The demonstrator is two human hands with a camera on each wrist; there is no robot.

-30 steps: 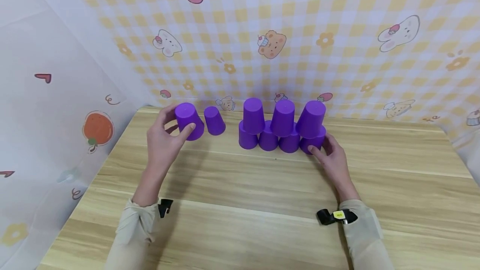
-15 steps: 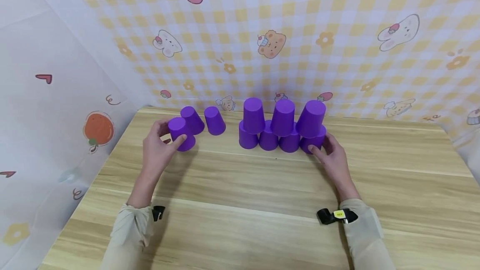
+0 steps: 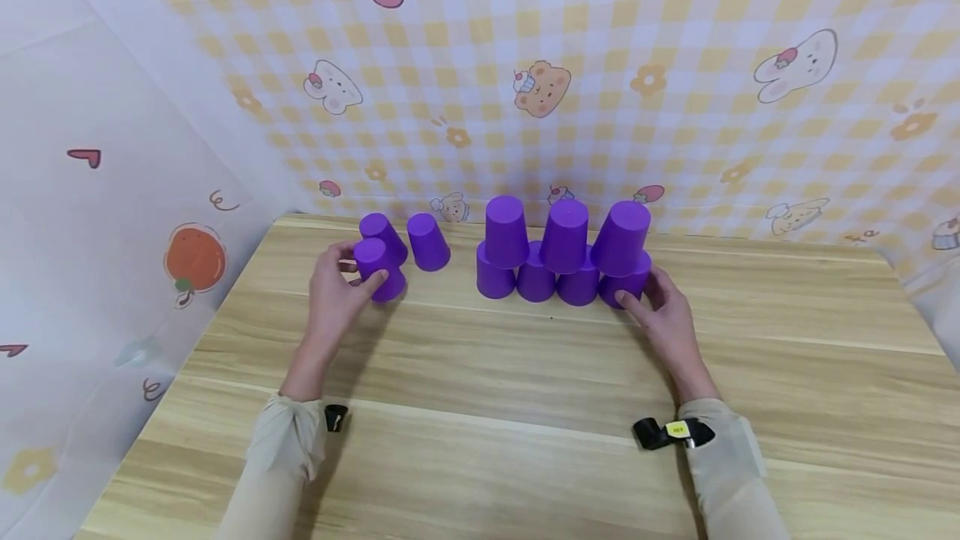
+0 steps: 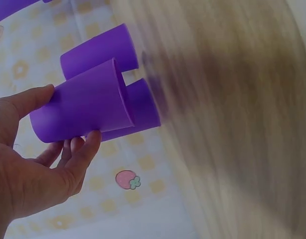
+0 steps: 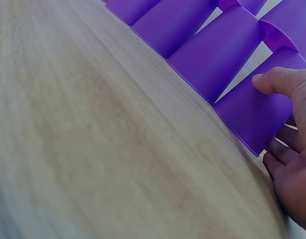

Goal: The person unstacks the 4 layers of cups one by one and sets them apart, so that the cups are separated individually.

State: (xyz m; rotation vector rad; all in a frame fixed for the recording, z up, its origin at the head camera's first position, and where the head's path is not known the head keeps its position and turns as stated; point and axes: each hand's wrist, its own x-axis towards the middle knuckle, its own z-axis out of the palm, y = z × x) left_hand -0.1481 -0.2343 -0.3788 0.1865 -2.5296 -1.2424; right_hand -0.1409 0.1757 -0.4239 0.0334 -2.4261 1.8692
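My left hand (image 3: 332, 294) holds an upside-down purple cup (image 3: 381, 275) between thumb and fingers. In the left wrist view that cup (image 4: 80, 107) overlaps two more upturned cups behind it. On the table those are a rear-left cup (image 3: 383, 233) and one to its right (image 3: 430, 242). Further right, several purple cups form a bottom row, with three upturned cups (image 3: 566, 237) bridging them. My right hand (image 3: 667, 319) grips the rightmost bottom cup (image 5: 250, 109), thumb on its near side and fingers around the outer side.
The cups stand near the back edge of a wooden table (image 3: 495, 407). A yellow-checked cloth (image 3: 480, 48) with cartoon prints hangs right behind it, and a white cloth (image 3: 112, 273) hangs at the left.
My left hand first moved away from the rear-left cup, toward the near left with a cup in its grip, then shifted slightly right. The right hand and the stacked cups stayed put.
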